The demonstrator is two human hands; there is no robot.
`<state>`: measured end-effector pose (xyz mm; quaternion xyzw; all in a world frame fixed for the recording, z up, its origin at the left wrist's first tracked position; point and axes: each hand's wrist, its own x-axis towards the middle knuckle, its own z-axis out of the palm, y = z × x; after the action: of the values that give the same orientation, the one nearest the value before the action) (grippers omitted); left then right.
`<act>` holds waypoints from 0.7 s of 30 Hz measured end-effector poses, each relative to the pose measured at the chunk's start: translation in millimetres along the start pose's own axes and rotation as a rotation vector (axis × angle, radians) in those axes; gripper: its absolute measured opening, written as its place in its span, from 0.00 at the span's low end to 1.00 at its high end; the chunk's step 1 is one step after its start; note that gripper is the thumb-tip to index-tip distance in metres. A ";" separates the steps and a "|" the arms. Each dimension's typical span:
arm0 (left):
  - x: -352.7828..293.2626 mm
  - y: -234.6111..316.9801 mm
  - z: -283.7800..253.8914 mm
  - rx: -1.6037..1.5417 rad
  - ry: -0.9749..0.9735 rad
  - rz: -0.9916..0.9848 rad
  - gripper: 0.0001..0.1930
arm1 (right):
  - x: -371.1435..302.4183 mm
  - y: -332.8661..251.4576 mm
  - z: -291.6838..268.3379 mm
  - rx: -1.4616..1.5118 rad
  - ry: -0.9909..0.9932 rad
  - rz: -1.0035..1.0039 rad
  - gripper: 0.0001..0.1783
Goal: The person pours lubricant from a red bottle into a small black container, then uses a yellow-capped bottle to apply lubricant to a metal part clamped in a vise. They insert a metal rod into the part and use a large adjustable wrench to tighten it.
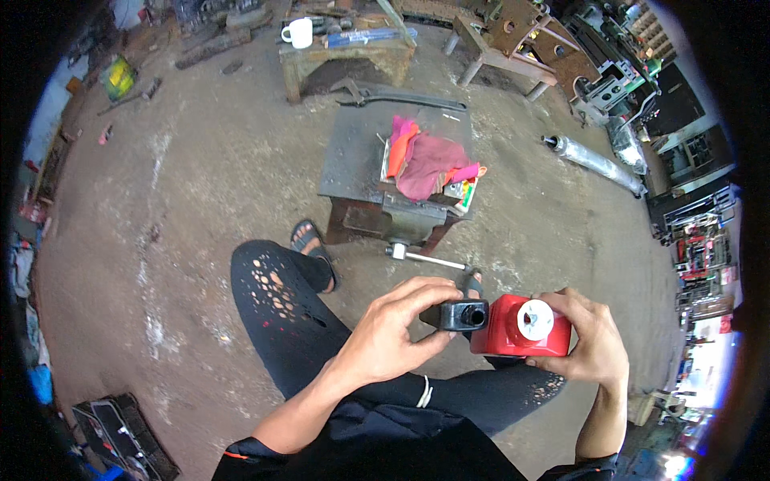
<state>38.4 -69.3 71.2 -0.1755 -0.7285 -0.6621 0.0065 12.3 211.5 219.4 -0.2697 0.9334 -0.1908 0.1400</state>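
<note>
While bottles (505, 327) hover, rags (433, 162) lie (crumpled).

There are two held bottles (499, 327), one white mug (300, 34) and two sandals (318, 252).

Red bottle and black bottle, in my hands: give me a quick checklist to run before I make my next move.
1. Left hand gripping the black bottle: ok, thumb and fingers around it.
2. Right hand gripping the red bottle: ok, held at its right side.
3. Bottle tops facing up toward the camera: ok.
4. White top of the red bottle open: cannot tell; a dark spot shows in it.
5. Liquid levels: cannot tell; the contents don't show.
6. Cloths clear of both hands: ok, they lie farther ahead.
</note>
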 end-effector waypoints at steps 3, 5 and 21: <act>-1.6 1.2 -6.7 0.073 0.001 0.026 0.26 | -15.0 15.4 23.0 0.072 0.112 0.069 0.46; -3.0 -0.7 -16.7 0.131 0.009 0.042 0.25 | -21.3 26.6 40.6 0.133 0.121 0.122 0.47; 126.0 -176.4 -141.1 0.321 0.582 -0.326 0.23 | 33.1 172.8 294.7 0.027 -0.205 0.404 0.39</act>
<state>-157.9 -185.5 -50.7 0.1415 -0.8091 -0.5541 0.1352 14.9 245.4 -122.2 -0.0933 0.9467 -0.1428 0.2733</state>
